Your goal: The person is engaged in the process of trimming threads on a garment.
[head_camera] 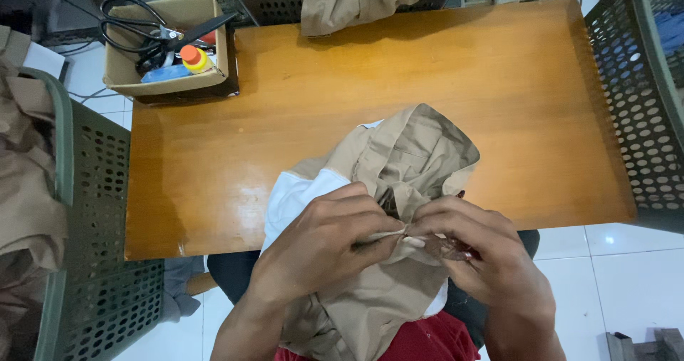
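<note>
A crumpled tan garment [410,154] with a white lining [299,193] lies at the near edge of the wooden table [399,76] and hangs into my lap. My left hand [320,243] pinches a fold of the tan cloth at its middle. Right beside it, my right hand [484,254] grips the same fold, fingertips almost touching the left ones. A small dark reddish-brown object shows between my right fingers; what it is I cannot tell.
A cardboard box [167,51] at the table's far left holds black scissors [153,33] and a small yellow bottle with an orange cap [192,58]. Another tan garment [356,1] lies at the far edge. Perforated green crates stand left [100,211] and right [638,104], the left one holding tan cloth.
</note>
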